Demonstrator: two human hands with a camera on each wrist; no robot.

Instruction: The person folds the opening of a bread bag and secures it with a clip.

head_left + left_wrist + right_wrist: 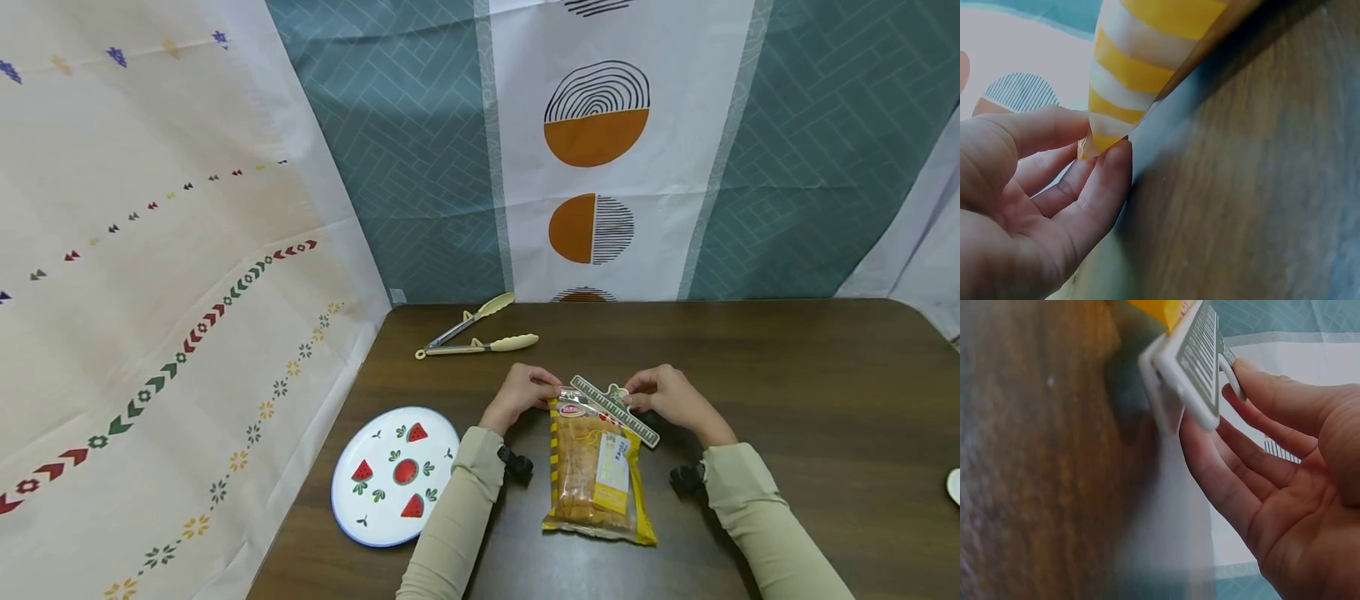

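A clear bread bag [581,467] with yellow striped edges and a white label lies on the table, brown bread showing through it. My left hand [522,393] pinches its top left corner; in the left wrist view the striped corner [1129,69] sits between thumb and fingers. A wide green-and-white clip [615,410] slants across the bag's top right part. Its handle is pinched by my right hand [670,398]. Seen from the right wrist, the clip's two bars [1191,375] stand apart at the near end. How far the bag reaches between them is hidden.
Left of the bag is a round white plate [382,492] with watermelon pictures and a blue rim. Tongs [457,350] with cream tips lie spread near the table's back edge. Part of a small white object [954,485] shows at the far right.
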